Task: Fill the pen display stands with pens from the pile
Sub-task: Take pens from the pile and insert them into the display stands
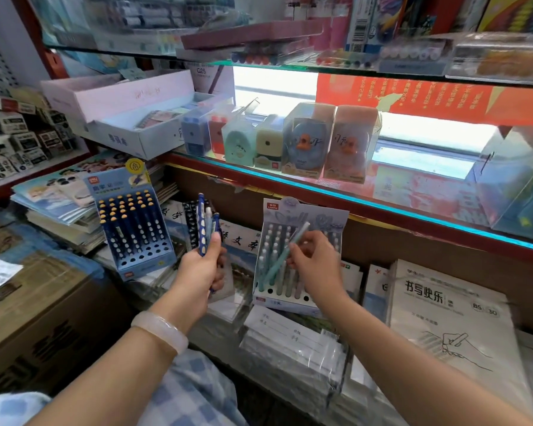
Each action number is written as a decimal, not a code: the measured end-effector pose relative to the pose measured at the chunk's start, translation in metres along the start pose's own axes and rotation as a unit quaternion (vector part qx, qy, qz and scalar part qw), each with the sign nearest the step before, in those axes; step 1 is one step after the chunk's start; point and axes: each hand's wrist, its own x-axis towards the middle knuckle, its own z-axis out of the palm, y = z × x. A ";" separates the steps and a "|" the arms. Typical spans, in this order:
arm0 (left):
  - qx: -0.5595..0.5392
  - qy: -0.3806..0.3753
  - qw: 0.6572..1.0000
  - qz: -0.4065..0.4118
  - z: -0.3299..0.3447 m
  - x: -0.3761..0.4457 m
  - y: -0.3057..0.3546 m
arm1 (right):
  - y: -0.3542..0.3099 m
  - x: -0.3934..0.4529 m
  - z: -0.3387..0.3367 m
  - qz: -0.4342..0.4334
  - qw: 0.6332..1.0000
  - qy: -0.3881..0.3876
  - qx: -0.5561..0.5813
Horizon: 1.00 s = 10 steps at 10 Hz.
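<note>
My left hand (201,269) is shut on a bunch of pens (204,224), dark blue dotted ones and paler ones, pointing up. To its left stands a blue display stand (136,229) with several dark blue pens with yellow tips and empty holes in its front rows. My right hand (316,262) pinches a pale teal pen (285,256), tilted, its lower end down among the pens of the light grey-blue display stand (293,256). That stand holds several pastel pens; a few holes along its front row show empty.
Both stands rest on stacked notebooks and wrapped exercise books (293,342). A large writing pad (450,327) lies at the right. A glass shelf (336,186) with boxed sharpeners overhangs behind. Cardboard boxes (28,309) and booklet piles (59,204) sit at the left.
</note>
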 end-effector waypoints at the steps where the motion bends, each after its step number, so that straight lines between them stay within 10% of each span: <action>1: -0.022 -0.002 1.000 0.009 -0.001 0.000 0.000 | 0.009 -0.001 0.004 -0.056 0.987 -0.014 -0.147; 10: -0.017 0.009 1.000 0.014 -0.010 0.002 -0.003 | 0.030 0.008 0.010 -0.230 0.891 -0.002 -0.392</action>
